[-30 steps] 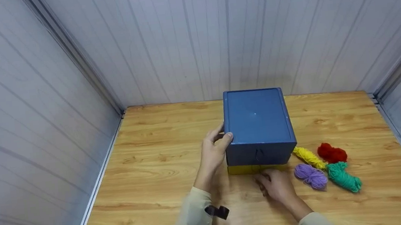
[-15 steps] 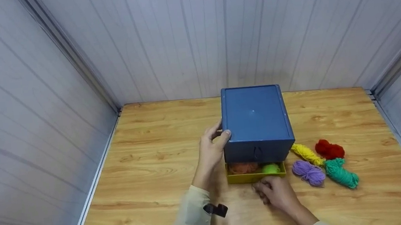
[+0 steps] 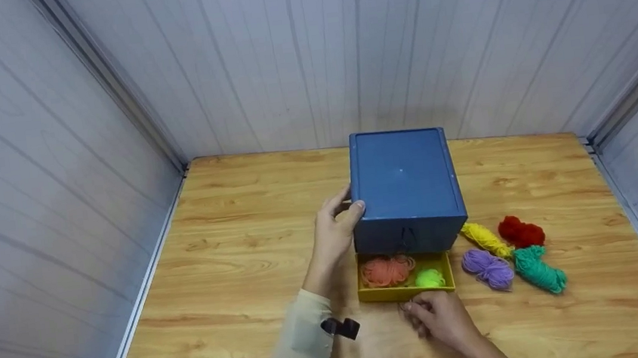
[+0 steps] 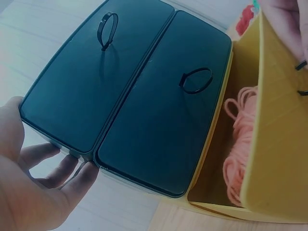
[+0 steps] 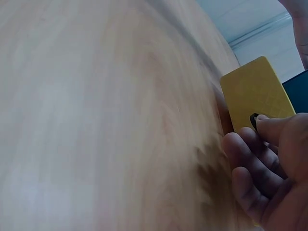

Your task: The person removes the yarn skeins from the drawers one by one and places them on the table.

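Yellow drawer (image 3: pixel 386 295) out, lower centre; my right hand (image 3: pixel 441 316) pinching black loop (image 5: pixel 254 121), left hand (image 3: pixel 333 236) spread against blue cabinet (image 3: pixel 405 175); four yarn skeins (image 3: pixel 487 269) outside.

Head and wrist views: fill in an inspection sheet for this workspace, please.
Surface: wood-grain tabletop.
Job's things: blue cabinet; its lowest, yellow drawer stands open, with pink yarn and lime yarn inside.
Clutter: yellow yarn, red yarn, purple yarn and green yarn, loose on the table right of the cabinet.
Hands: left hand rests against the cabinet's left side; right hand pinches the drawer's black loop.
Cables: nothing seen.
Surroundings: pale panelled walls.
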`<act>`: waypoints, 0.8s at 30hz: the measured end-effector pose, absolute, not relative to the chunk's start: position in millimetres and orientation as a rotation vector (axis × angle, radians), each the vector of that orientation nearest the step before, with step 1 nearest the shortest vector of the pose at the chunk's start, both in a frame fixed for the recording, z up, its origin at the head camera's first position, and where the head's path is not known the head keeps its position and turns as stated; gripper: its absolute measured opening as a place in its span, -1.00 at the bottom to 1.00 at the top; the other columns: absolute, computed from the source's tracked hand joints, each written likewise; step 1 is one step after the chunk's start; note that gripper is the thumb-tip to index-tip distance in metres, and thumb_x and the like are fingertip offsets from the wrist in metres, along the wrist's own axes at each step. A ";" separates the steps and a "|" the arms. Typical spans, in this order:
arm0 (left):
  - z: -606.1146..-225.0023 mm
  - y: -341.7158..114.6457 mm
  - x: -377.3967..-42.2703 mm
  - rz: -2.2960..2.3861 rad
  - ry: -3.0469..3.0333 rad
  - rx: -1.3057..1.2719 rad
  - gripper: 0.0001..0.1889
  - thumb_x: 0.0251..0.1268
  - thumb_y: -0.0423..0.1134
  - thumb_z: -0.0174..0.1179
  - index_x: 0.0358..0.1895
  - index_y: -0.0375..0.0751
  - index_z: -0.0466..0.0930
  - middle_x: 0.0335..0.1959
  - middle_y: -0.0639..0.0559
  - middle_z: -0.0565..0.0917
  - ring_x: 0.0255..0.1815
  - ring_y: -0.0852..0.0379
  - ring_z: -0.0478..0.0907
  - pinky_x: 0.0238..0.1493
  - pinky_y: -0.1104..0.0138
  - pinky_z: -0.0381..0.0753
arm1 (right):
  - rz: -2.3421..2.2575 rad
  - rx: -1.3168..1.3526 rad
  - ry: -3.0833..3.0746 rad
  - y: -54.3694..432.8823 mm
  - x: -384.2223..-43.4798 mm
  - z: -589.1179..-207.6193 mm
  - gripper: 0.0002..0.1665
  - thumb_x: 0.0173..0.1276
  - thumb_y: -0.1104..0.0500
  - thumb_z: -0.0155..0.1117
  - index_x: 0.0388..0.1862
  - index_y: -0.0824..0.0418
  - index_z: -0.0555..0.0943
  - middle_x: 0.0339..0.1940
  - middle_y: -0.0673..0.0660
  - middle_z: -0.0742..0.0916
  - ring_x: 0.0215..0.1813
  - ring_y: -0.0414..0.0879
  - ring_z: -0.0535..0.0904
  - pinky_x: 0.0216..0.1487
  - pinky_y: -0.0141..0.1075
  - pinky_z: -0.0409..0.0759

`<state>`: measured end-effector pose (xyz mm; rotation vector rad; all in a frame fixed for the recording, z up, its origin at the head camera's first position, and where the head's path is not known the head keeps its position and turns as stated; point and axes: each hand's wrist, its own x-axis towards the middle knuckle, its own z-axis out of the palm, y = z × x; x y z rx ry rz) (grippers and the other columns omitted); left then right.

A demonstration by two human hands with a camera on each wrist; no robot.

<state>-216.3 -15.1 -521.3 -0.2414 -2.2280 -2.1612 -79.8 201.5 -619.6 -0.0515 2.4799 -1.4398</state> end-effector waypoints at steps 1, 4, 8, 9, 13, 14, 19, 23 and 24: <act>-521.2 -15.3 -216.2 -2.154 -2.228 -0.239 -0.44 0.41 -0.19 0.27 0.43 -0.26 0.48 0.21 -0.22 0.58 0.16 -0.06 0.60 0.19 0.16 0.60 | -1.446 -0.051 2.467 201.5 -78.2 -620.0 -0.71 0.50 0.09 0.30 -0.38 0.22 0.74 -0.58 0.12 0.74 -0.57 -0.02 0.69 -0.59 -0.35 0.59; -521.0 -15.9 -215.3 -2.141 -2.232 -0.241 -0.43 0.40 -0.20 0.27 0.43 -0.29 0.48 0.20 -0.23 0.58 0.15 -0.07 0.61 0.17 0.19 0.60 | -1.457 -0.046 2.431 201.8 -72.5 -621.0 -0.71 0.49 0.08 0.31 -0.39 0.22 0.74 -0.57 0.11 0.74 -0.56 -0.04 0.69 -0.58 -0.37 0.60; -520.3 -15.4 -215.5 -2.158 -2.227 -0.234 -0.44 0.40 -0.21 0.27 0.43 -0.29 0.48 0.21 -0.23 0.57 0.16 -0.06 0.60 0.18 0.19 0.60 | -1.471 -0.042 2.397 203.7 -64.5 -622.6 -0.70 0.49 0.06 0.32 -0.39 0.22 0.76 -0.59 0.12 0.74 -0.57 -0.06 0.68 -0.58 -0.37 0.60; -520.2 -14.9 -215.7 -2.165 -2.225 -0.229 -0.44 0.40 -0.22 0.27 0.43 -0.28 0.48 0.21 -0.22 0.56 0.16 -0.05 0.60 0.18 0.20 0.60 | -1.478 -0.044 2.389 204.3 -62.5 -622.9 -0.70 0.48 0.06 0.32 -0.39 0.22 0.76 -0.59 0.13 0.74 -0.57 -0.06 0.68 -0.58 -0.36 0.61; -520.7 -14.8 -215.9 -2.185 -2.215 -0.217 -0.44 0.40 -0.24 0.27 0.43 -0.28 0.47 0.22 -0.22 0.55 0.15 -0.04 0.58 0.17 0.22 0.60 | -1.483 -0.039 2.360 204.8 -54.8 -623.8 -0.70 0.48 0.05 0.33 -0.37 0.22 0.77 -0.58 0.11 0.74 -0.56 -0.08 0.67 -0.56 -0.35 0.62; -520.9 -14.7 -216.0 -2.189 -2.210 -0.220 -0.44 0.40 -0.25 0.27 0.43 -0.29 0.47 0.22 -0.22 0.55 0.15 -0.04 0.58 0.16 0.23 0.60 | -1.479 -0.036 2.352 204.9 -53.2 -623.8 -0.70 0.48 0.05 0.33 -0.37 0.21 0.77 -0.58 0.10 0.74 -0.56 -0.10 0.67 -0.56 -0.35 0.63; -521.4 -15.3 -216.1 -2.192 -2.198 -0.223 -0.44 0.40 -0.25 0.27 0.43 -0.29 0.47 0.20 -0.24 0.55 0.15 -0.07 0.58 0.17 0.22 0.60 | -1.462 -0.023 2.330 204.1 -48.0 -622.4 -0.69 0.48 0.02 0.33 -0.37 0.20 0.76 -0.58 0.08 0.74 -0.56 -0.15 0.64 -0.55 -0.35 0.61; -521.8 -15.3 -216.3 -2.184 -2.209 -0.218 -0.44 0.40 -0.23 0.27 0.43 -0.27 0.47 0.19 -0.24 0.55 0.17 -0.08 0.59 0.24 0.13 0.56 | -1.479 -0.034 2.337 203.8 -44.2 -622.3 -0.69 0.47 0.03 0.34 -0.37 0.22 0.76 -0.58 0.10 0.75 -0.58 -0.09 0.66 -0.57 -0.33 0.62; -521.9 -15.3 -216.0 -2.181 -2.215 -0.216 -0.44 0.40 -0.22 0.27 0.43 -0.27 0.47 0.19 -0.24 0.55 0.17 -0.07 0.59 0.25 0.10 0.56 | -1.481 -0.034 2.337 203.6 -42.9 -622.6 -0.70 0.47 0.04 0.34 -0.36 0.22 0.77 -0.58 0.11 0.75 -0.58 -0.07 0.67 -0.57 -0.33 0.63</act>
